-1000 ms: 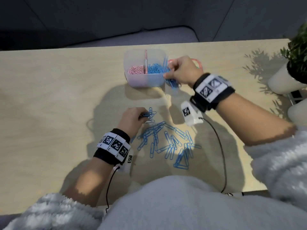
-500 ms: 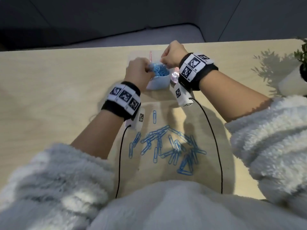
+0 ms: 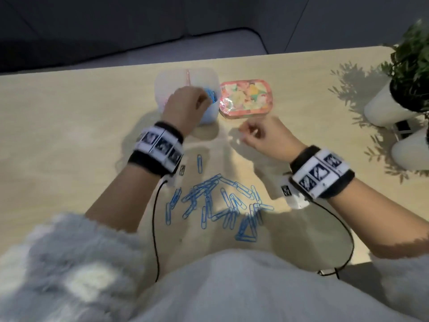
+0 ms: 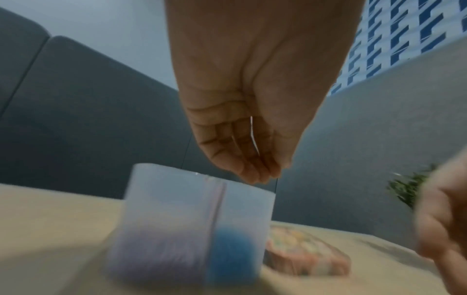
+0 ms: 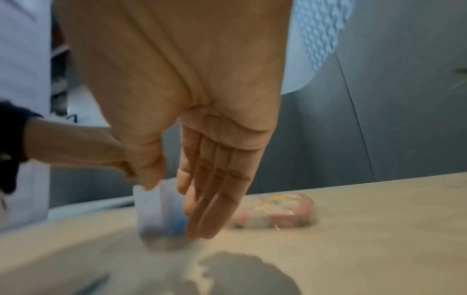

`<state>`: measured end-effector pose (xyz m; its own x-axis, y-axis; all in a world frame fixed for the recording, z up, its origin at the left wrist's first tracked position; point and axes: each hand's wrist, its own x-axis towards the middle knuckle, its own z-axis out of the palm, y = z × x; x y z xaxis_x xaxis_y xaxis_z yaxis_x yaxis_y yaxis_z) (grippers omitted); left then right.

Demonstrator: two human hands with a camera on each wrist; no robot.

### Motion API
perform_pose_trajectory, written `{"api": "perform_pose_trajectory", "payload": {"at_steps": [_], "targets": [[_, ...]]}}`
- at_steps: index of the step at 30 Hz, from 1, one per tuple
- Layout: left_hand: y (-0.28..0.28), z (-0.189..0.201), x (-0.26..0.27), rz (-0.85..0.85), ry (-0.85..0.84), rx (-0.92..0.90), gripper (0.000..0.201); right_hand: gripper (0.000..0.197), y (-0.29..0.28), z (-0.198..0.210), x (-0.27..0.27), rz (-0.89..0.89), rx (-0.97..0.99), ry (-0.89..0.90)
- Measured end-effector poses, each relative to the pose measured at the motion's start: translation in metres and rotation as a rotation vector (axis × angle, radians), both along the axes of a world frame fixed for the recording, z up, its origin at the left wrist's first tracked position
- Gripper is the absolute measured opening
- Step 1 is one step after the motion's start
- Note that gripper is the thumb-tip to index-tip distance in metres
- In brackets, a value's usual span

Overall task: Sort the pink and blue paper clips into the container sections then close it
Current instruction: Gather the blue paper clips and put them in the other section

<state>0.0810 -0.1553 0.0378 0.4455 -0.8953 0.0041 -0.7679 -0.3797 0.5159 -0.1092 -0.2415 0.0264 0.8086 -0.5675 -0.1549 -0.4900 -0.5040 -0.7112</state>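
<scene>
The translucent container [image 3: 162,89] stands at the back of the table, its pink divider upright, pink clips on the left and blue clips [image 3: 211,96] on the right. My left hand [image 3: 204,101] hovers over the blue section, fingers bunched and pointing down [image 4: 262,175]; no clip shows between them. A little in front of the floral lid [image 3: 246,98], which lies flat to the right of the container, my right hand [image 3: 246,133] is relaxed and empty, its fingers straight in the right wrist view [image 5: 177,199]. Several blue clips [image 3: 220,203] lie scattered near me, with one stray clip [image 3: 199,163] beside my left wrist.
Two white pots [image 3: 390,105] with a green plant [image 3: 411,54] stand at the table's right edge. Thin black cables [image 3: 154,228] run from both wrists toward my body. A grey sofa [image 3: 162,49] is beyond the table's far edge.
My left hand went from the clip pile up to the container's blue section. My right hand pulled back from the container to the table in front of the lid, now empty.
</scene>
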Motion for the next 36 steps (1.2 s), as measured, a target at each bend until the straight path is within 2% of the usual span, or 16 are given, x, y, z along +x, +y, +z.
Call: {"api": "perform_pose_trajectory", "payload": {"at_steps": [2,5,7,10,12,14,17,19,21,22,25,27,29,31,33,36], "targets": [[0.043,-0.014,-0.006,-0.067,0.002,0.081,0.023,0.022,0.02,-0.013,-0.037,0.095,-0.08,0.154],[0.114,-0.04,-0.011,-0.055,0.085,0.402,0.033,0.061,0.049,-0.03,-0.087,0.199,-0.105,0.375],[0.154,-0.052,-0.015,-0.011,0.148,0.541,0.044,0.091,0.066,-0.039,-0.11,0.251,-0.076,0.479],[0.184,-0.063,-0.029,0.027,0.207,0.526,0.045,0.115,0.088,-0.05,-0.123,0.257,-0.085,0.529],[0.185,-0.069,-0.042,0.061,0.202,0.434,0.032,0.111,0.099,-0.055,-0.118,0.221,-0.081,0.452],[0.174,-0.073,-0.055,0.072,0.211,0.35,0.023,0.096,0.101,-0.062,-0.103,0.189,-0.041,0.356],[0.152,-0.078,-0.071,0.033,0.23,0.271,0.016,0.069,0.101,-0.069,-0.067,0.172,0.032,0.23],[0.139,-0.076,-0.076,0.025,0.202,0.268,0.017,0.059,0.097,-0.068,-0.046,0.189,0.027,0.233],[0.133,-0.068,-0.077,0.019,0.157,0.243,0.033,0.061,0.088,-0.064,-0.033,0.238,-0.021,0.237],[0.133,-0.065,-0.076,0.008,0.131,0.243,0.051,0.069,0.081,-0.06,-0.029,0.248,-0.036,0.233],[0.138,-0.061,-0.082,-0.024,0.037,0.405,0.111,0.094,0.063,-0.05,-0.011,0.306,-0.132,0.293],[0.141,-0.065,-0.093,-0.019,-0.011,0.5,0.127,0.105,0.058,-0.048,0.011,0.417,-0.226,0.36],[0.141,-0.071,-0.1,-0.016,-0.047,0.525,0.121,0.11,0.06,-0.048,0.032,0.52,-0.292,0.399],[0.139,-0.075,-0.098,-0.009,-0.021,0.489,0.103,0.105,0.065,-0.051,0.042,0.592,-0.357,0.415],[0.136,-0.076,-0.09,0.002,0.04,0.407,0.084,0.1,0.07,-0.055,0.04,0.639,-0.39,0.409],[0.133,-0.08,-0.078,0.001,0.093,0.328,0.066,0.1,0.084,-0.06,0.021,0.692,-0.433,0.433]]}}
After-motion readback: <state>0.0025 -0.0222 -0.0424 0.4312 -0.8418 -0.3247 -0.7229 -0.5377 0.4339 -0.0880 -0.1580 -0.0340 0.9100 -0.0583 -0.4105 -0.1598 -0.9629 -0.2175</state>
